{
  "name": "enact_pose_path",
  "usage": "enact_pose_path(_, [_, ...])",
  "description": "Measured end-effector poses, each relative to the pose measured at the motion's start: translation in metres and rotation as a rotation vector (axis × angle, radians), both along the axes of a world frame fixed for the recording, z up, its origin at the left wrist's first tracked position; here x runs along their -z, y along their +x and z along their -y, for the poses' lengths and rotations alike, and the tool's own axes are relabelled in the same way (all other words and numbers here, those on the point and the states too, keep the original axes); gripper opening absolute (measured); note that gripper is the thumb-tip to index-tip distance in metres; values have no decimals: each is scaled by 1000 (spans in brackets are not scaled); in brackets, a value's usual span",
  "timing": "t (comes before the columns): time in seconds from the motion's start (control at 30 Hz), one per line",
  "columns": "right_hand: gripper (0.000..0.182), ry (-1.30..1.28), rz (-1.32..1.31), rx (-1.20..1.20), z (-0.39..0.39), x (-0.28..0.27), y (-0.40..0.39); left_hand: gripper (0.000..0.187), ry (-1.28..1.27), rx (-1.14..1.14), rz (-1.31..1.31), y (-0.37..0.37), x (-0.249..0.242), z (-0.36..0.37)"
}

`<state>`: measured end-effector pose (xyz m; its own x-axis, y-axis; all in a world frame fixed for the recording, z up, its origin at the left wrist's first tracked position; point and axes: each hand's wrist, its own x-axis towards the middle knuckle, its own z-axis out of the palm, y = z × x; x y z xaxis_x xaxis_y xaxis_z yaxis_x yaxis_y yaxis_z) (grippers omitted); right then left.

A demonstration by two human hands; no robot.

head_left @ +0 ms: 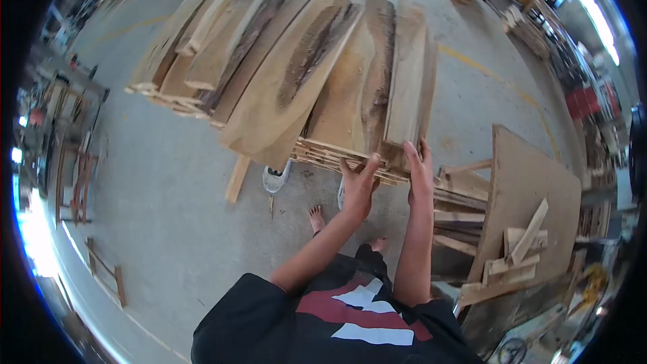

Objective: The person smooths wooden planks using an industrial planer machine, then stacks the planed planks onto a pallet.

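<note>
A large stack of rough wooden boards [340, 104] lies in front of me, several of them with dark bark edges. At its near right end is a long, narrow wooden board [406, 71]. My right hand [420, 168] grips the near end of this board, thumb on top and fingers along its right side. My left hand [360, 185] is closed at the left of the same end, its thumb up by the board's corner. Its other fingers are partly hidden beneath the board ends.
On the right, a big brown sheet [532, 189] leans beside more stacked timber [461, 205], with wood offcuts [526, 246] against it. A pair of light shoes [276, 178] and a loose wood strip [237, 178] lie under the stack's near edge. My bare feet [317, 218] are on the concrete floor.
</note>
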<state>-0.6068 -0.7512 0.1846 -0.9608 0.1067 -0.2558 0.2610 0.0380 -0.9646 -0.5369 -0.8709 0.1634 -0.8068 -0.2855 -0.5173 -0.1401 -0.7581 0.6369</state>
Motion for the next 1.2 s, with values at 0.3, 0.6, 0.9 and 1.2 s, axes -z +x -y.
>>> enact_pose_path(0.3, [100, -60, -28, 33, 9, 4, 1, 114, -3, -186, 59, -18, -18, -17])
enact_pose_path(0.6, [103, 173, 5, 41, -2, 6, 52, 106, -9, -129, 66, 34, 0, -19])
enact_pose_path(0.9, [87, -233, 13, 71, -27, 26, 172, 69, 254, 58, 56, 160, 79, 38])
enact_pose_path(1.2, [82, -771, 379, -131, -41, 106, 109, 101, 551, 278, -348, 71, 78, 148])
